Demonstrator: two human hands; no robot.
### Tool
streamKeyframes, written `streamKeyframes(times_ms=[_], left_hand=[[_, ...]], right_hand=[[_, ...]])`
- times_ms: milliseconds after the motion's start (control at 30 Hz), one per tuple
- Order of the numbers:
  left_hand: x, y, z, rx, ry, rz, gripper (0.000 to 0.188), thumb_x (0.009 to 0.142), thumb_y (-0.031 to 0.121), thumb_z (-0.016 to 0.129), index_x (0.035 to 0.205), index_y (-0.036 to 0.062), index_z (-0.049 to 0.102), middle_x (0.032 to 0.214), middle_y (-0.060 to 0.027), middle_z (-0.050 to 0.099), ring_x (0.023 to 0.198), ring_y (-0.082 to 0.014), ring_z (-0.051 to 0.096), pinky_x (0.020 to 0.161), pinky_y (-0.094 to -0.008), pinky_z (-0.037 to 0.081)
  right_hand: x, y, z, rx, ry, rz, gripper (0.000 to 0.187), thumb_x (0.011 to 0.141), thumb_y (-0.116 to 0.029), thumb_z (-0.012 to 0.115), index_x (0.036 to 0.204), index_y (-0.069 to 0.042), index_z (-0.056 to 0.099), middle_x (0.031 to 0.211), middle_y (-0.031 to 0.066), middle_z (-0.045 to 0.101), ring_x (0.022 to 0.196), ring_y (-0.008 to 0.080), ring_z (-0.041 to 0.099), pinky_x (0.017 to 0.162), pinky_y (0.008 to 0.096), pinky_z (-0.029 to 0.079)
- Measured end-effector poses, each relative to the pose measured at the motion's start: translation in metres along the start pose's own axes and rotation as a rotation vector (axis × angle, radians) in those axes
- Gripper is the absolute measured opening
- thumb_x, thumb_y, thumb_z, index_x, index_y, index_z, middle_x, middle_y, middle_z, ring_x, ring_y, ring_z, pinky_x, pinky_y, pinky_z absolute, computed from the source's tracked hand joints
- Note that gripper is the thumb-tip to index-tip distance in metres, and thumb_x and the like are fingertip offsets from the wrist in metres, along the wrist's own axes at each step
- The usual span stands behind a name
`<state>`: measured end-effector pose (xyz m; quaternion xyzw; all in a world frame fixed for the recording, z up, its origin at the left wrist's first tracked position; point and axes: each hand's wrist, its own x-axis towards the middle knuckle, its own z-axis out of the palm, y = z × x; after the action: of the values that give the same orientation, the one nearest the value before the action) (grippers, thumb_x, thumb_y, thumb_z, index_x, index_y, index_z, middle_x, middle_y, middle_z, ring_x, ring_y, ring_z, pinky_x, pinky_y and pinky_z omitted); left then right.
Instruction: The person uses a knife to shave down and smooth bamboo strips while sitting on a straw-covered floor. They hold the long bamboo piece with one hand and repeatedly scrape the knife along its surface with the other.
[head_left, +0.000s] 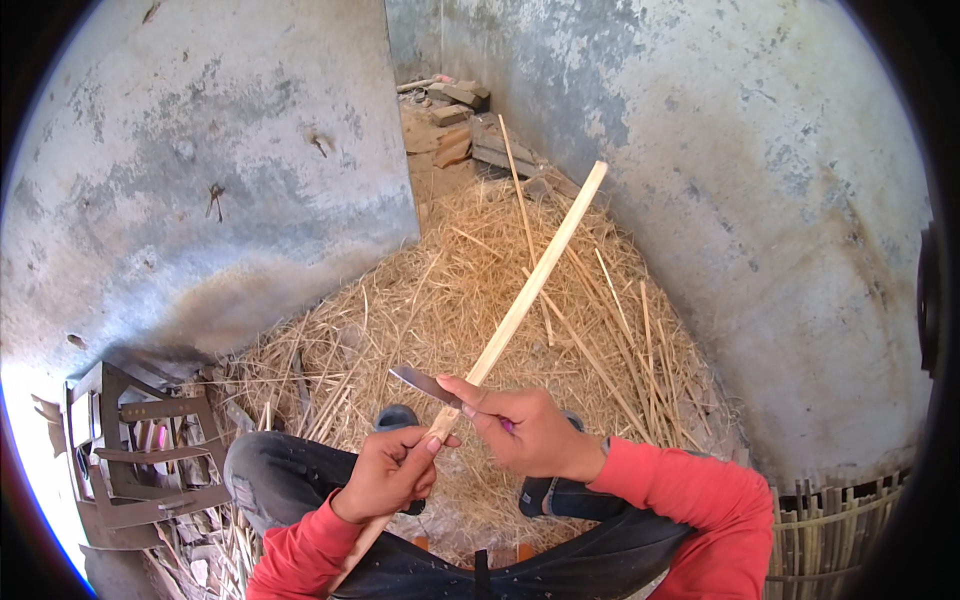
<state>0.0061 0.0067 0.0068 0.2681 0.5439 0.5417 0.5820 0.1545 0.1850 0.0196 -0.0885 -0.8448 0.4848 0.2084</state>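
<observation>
Head view, looking down: the left hand (388, 472) is wrapped around the lower part of a long pale bamboo strip (527, 296), thumb pressed up along it. The right hand (520, 428) sits just beside it, fingers curled shut around the handle of a knife (424, 383), index finger stretched toward the strip. The knife's dark blade points out to the left of the right hand and rests against the strip just above the left thumb. From the hands the strip slants up and away to the right, its far end above the litter on the floor; its lower end runs down past the left wrist toward the lap.

Both forearms wear red sleeves (700, 490), and beneath the hands are the person's dark trousers (290, 470) with knees bent. Beyond the hands, a wide heap of straw-coloured shavings (450, 290) covers the ground, with several thin split sticks (620, 330) lying on it to the right. Far beyond the heap, bricks (455, 110) are stacked in a corner between grey plaster walls (200, 160). Left of the left hand stands a dark wooden frame (130, 450). At the lower right, past the right elbow, is a woven bamboo panel (830, 530).
</observation>
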Motion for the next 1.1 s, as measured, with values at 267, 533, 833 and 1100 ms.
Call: streamKeyframes(times_ms=[267, 533, 833, 1100], left_hand=[[-0.003, -0.002, -0.014, -0.14, -0.067, -0.043, 0.04, 0.113, 0.027, 0.041, 0.127, -0.0054, 0.06, 0.057, 0.0017, 0.043, 0.047, -0.0062, 0.038, 0.045, -0.0233, 0.032], [-0.003, -0.015, -0.014, -0.041, -0.304, -0.056, 0.039, 0.113, 0.025, 0.042, 0.128, -0.004, 0.061, 0.061, 0.0, 0.052, 0.052, -0.0068, 0.048, 0.052, -0.0236, 0.04], [-0.002, 0.0, -0.02, 0.058, -0.467, -0.175, 0.035, 0.112, 0.023, 0.045, 0.126, -0.0032, 0.064, 0.07, -0.0023, 0.063, 0.063, -0.0076, 0.058, 0.059, -0.0235, 0.046], [-0.008, 0.015, -0.039, 0.238, -0.639, -0.363, 0.03, 0.109, 0.019, 0.048, 0.112, -0.0042, 0.067, 0.082, -0.0081, 0.071, 0.081, -0.016, 0.071, 0.074, -0.0273, 0.054]], right_hand=[[0.007, 0.012, -0.032, 0.059, 0.331, 0.026, 0.052, 0.095, -0.008, 0.069, 0.145, -0.001, 0.055, 0.106, 0.0086, 0.074, 0.072, 0.0044, 0.055, 0.067, 0.0222, 0.049], [0.019, 0.005, -0.075, 0.099, 0.505, 0.206, 0.069, 0.087, -0.006, 0.081, 0.149, -0.001, 0.051, 0.084, -0.0049, 0.057, 0.075, 0.0024, 0.049, 0.068, 0.0182, 0.043], [0.016, 0.027, -0.112, 0.279, 0.705, 0.058, 0.064, 0.092, 0.0, 0.073, 0.151, -0.001, 0.047, 0.093, 0.0027, 0.069, 0.084, 0.0106, 0.07, 0.074, 0.0239, 0.055], [0.005, 0.028, -0.14, 0.263, 0.802, 0.117, 0.064, 0.093, -0.003, 0.074, 0.151, -0.002, 0.047, 0.09, 0.0023, 0.07, 0.078, 0.0087, 0.068, 0.072, 0.0223, 0.054]])
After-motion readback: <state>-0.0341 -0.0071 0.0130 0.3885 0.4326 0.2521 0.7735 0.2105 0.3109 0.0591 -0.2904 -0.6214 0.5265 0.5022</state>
